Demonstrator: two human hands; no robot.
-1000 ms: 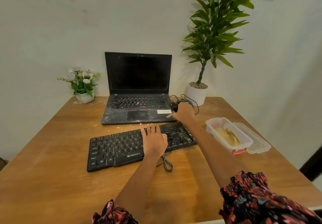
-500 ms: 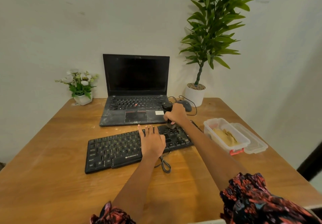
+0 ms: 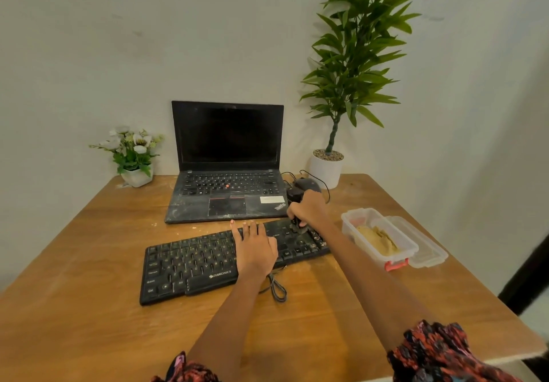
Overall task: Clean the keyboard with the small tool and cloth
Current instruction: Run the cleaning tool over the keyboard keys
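We look down at a wooden table (image 3: 89, 307) from a head-worn camera. A black keyboard (image 3: 193, 265) lies near the middle of the table, angled, its cable (image 3: 276, 288) looping toward the near edge. Our left hand (image 3: 255, 248) rests flat on the keys, fingers straight and together. Our right hand (image 3: 309, 207) curls around a small dark tool (image 3: 297, 224), holding it upright with its lower end touching the keyboard's right part, near the far edge. Just behind the keyboard, an open dusty laptop (image 3: 227, 173) stands with a dark screen. A mouse (image 3: 307, 185) sits behind the right hand. Toward the table's right edge, a clear plastic box (image 3: 374, 239) holds a tan cloth (image 3: 377, 240), its lid (image 3: 427, 251) beside it. A small flower pot (image 3: 133, 155) occupies the far left corner; a tall potted plant (image 3: 350, 69) stands toward the far right corner.
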